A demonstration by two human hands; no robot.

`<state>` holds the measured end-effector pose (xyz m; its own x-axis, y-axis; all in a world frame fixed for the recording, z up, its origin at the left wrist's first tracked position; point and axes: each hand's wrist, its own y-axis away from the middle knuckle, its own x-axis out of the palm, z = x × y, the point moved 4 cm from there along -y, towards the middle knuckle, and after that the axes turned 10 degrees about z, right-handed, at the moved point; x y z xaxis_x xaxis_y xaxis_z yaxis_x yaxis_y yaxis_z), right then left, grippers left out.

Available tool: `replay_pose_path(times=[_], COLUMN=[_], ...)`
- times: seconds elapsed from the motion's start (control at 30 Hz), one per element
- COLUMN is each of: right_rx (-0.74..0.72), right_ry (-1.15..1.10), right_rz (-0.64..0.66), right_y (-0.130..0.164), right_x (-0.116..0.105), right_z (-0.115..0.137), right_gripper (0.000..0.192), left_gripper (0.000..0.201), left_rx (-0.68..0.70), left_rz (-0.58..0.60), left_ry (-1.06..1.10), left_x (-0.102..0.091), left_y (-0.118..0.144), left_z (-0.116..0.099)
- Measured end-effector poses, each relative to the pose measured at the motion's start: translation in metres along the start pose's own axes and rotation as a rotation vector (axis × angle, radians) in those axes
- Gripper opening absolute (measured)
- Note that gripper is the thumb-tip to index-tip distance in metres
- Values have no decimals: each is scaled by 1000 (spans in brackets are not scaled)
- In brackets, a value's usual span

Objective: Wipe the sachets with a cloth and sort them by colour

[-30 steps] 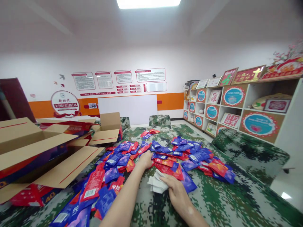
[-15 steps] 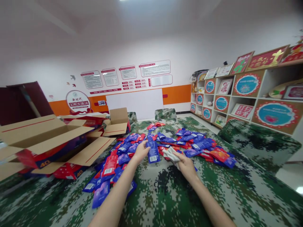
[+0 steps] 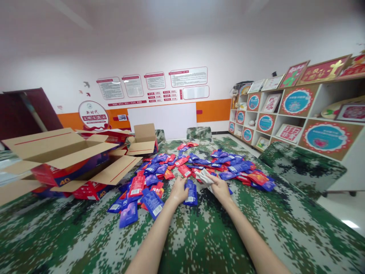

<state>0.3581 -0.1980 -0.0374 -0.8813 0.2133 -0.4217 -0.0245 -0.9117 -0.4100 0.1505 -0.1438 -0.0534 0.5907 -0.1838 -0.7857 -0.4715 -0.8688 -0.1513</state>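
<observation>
My left hand (image 3: 178, 190) is closed on the edge of a blue pouch (image 3: 192, 193) low over the middle of the table. A crumpled whitish cloth (image 3: 204, 176) is gripped in my right hand (image 3: 220, 188), just to the right of that pouch. Beyond both hands lie loose red and blue pouches, with a red pouch (image 3: 184, 171) near the left fingertips. More spread to the left, among them a blue pouch (image 3: 153, 203) beside my left forearm. Another heap (image 3: 239, 166) of pouches lies on the right.
Open cardboard boxes (image 3: 76, 159) stand on the left side of the camouflage-covered table (image 3: 216, 236). A smaller open box (image 3: 142, 147) is behind them. Camouflage-covered chairs (image 3: 302, 167) stand at the right and far end. A shelf unit (image 3: 281, 121) lines the right wall.
My left hand has come nearer to me with the blue pouch, lowering it. The cloth stays in my right hand. The view has shifted slightly.
</observation>
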Motion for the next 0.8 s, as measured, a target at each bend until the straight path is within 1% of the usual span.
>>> replay_pose_path(times=[0.07,0.13,0.2,0.27,0.3,0.37,0.47,0.63,0.73,0.8], right_rx=[20,24,21,16,12,2,-17,-54,-59,-102], right_ry=[0,-5,-10,-10,-6,14,32,52,80,108], right_rz=[0,-3,-6,-8,-6,1,13,41,16,30], right_y=[1,0,0,0,0,1,1,1,0,1], right_x=[0,0,0,1,1,3,7,10,10,16], right_z=[3,5,6,6,6,4,1,-2,6,18], right_gripper=[53,51,50,50,50,50,52,53,52,53], left_gripper=[53,55,56,55,54,54,57,60,61,61], left_rx=[46,150,280,368,386,388,377,390,394,391], left_rz=[-29,6,122,250,301,366,396,392,379,362], left_ry=[-95,-193,-243,-264,-271,-284,-313,-320,-295,-280], left_x=[-5,-8,-8,-5,-3,1,6,11,10,8], left_y=[12,28,48,68,76,88,93,86,82,81], left_z=[-9,-20,-30,-36,-38,-37,-33,-26,-25,-26])
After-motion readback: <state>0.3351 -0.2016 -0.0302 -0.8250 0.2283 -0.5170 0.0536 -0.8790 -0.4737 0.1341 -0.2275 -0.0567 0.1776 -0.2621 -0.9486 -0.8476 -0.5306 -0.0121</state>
